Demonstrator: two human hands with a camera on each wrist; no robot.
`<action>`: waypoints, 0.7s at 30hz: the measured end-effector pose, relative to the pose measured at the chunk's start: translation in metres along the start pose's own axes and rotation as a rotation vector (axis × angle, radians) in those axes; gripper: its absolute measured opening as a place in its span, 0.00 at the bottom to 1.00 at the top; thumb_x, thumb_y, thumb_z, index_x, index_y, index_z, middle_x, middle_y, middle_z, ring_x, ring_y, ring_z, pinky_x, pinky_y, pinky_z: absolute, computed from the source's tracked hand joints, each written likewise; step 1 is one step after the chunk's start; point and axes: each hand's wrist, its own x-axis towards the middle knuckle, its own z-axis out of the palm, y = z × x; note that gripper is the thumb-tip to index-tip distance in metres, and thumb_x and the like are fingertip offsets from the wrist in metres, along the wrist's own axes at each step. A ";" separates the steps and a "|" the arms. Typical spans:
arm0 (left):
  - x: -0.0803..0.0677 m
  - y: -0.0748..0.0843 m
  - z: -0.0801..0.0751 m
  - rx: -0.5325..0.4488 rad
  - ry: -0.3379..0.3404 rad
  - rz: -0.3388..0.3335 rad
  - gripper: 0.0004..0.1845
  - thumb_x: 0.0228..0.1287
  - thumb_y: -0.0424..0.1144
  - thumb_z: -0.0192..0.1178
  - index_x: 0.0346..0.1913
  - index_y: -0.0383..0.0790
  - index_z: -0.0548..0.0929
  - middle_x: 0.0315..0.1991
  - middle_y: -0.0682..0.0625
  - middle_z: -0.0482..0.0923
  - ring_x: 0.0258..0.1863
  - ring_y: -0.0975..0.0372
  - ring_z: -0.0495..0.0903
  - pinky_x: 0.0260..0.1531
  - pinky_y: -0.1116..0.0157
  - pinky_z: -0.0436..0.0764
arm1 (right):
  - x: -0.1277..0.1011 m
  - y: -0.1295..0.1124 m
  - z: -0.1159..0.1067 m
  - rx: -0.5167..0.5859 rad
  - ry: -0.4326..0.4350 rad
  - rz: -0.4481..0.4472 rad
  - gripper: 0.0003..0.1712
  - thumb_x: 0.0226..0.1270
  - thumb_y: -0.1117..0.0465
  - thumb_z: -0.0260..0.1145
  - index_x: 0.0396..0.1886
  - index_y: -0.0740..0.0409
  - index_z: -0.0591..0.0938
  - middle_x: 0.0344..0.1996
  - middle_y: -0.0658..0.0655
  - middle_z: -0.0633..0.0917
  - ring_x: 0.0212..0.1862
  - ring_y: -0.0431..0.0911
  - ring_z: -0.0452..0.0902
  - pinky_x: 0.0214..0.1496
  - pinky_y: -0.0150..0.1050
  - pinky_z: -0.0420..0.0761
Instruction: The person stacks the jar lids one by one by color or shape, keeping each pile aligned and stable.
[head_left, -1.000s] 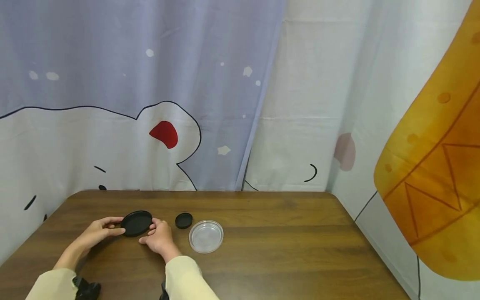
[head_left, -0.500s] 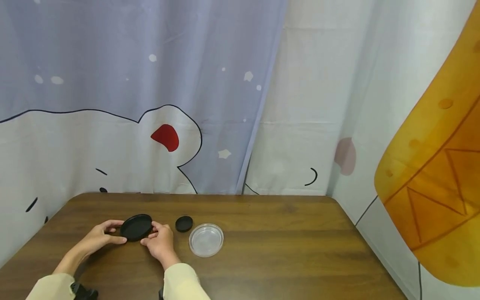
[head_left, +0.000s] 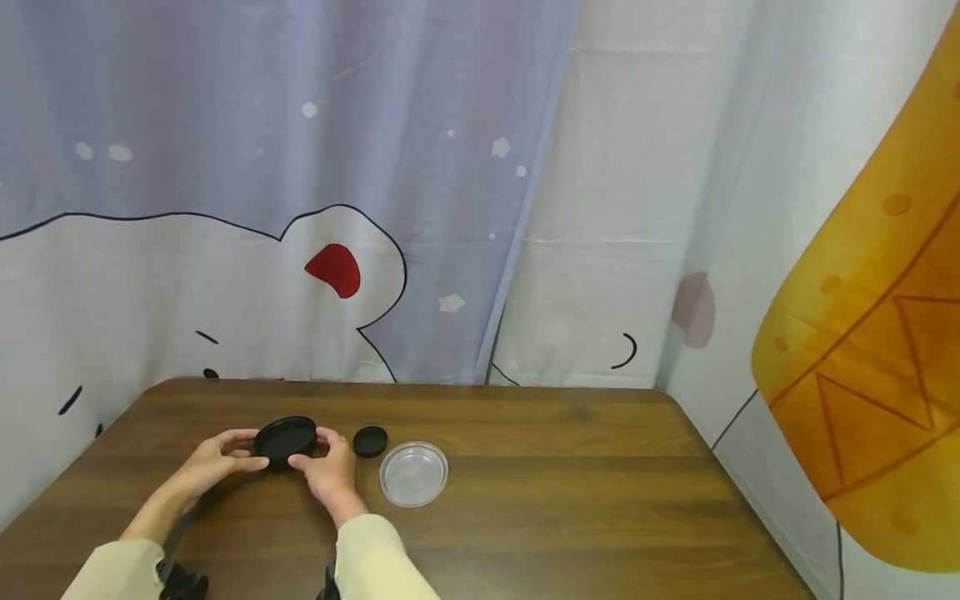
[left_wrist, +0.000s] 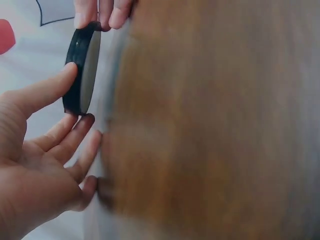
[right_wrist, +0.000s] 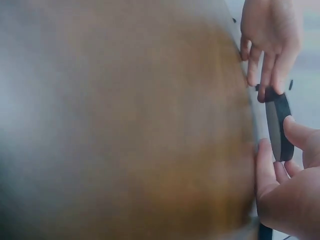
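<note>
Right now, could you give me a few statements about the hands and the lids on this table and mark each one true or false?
1. Both hands hold the large black lid by its edges. True: the left hand and the right hand grip opposite sides.
2. The small black cap sits inside the clear dish. False: it lies on the wooden table, beside the dish and apart from it.
3. The clear dish lies to the right of the small black cap. True.
4. The right hand rests on the clear dish. False: it holds the large black lid, and the dish is untouched.
5. The large black lid lies flat on the table. False: the wrist views show it raised off the wood.
</note>
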 end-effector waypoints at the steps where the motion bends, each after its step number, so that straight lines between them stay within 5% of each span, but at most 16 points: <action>1: -0.001 0.003 0.001 -0.008 0.003 -0.006 0.43 0.60 0.49 0.60 0.67 0.24 0.55 0.65 0.25 0.57 0.62 0.36 0.62 0.55 0.44 0.69 | 0.002 -0.001 -0.002 -0.006 -0.006 -0.010 0.26 0.44 0.64 0.76 0.48 0.56 0.81 0.42 0.52 0.84 0.50 0.46 0.78 0.54 0.36 0.75; 5: -0.007 0.023 0.003 -0.042 0.036 -0.015 0.45 0.61 0.50 0.59 0.69 0.25 0.51 0.67 0.25 0.51 0.64 0.34 0.56 0.57 0.40 0.64 | 0.010 -0.007 -0.011 0.001 -0.031 -0.039 0.26 0.46 0.61 0.76 0.49 0.53 0.82 0.43 0.51 0.85 0.47 0.42 0.79 0.51 0.33 0.76; 11: -0.007 0.057 0.013 -0.078 0.117 0.037 0.46 0.61 0.51 0.60 0.69 0.25 0.49 0.65 0.24 0.55 0.58 0.39 0.70 0.54 0.47 0.74 | 0.024 -0.014 -0.035 0.055 -0.082 -0.079 0.26 0.49 0.60 0.74 0.52 0.51 0.80 0.47 0.52 0.83 0.32 0.38 0.80 0.35 0.28 0.78; 17: -0.001 0.075 0.024 -0.112 0.133 0.051 0.46 0.60 0.51 0.60 0.69 0.25 0.51 0.68 0.26 0.50 0.60 0.39 0.67 0.54 0.52 0.76 | 0.033 -0.020 -0.058 0.141 -0.119 -0.117 0.27 0.51 0.62 0.73 0.54 0.53 0.79 0.48 0.53 0.81 0.35 0.40 0.82 0.35 0.27 0.78; 21: 0.001 0.086 0.033 -0.144 0.158 0.102 0.42 0.61 0.49 0.61 0.68 0.26 0.54 0.67 0.28 0.53 0.52 0.57 0.78 0.50 0.60 0.79 | 0.035 -0.026 -0.078 0.132 -0.150 -0.179 0.28 0.53 0.62 0.71 0.56 0.55 0.78 0.52 0.57 0.78 0.37 0.42 0.82 0.35 0.27 0.79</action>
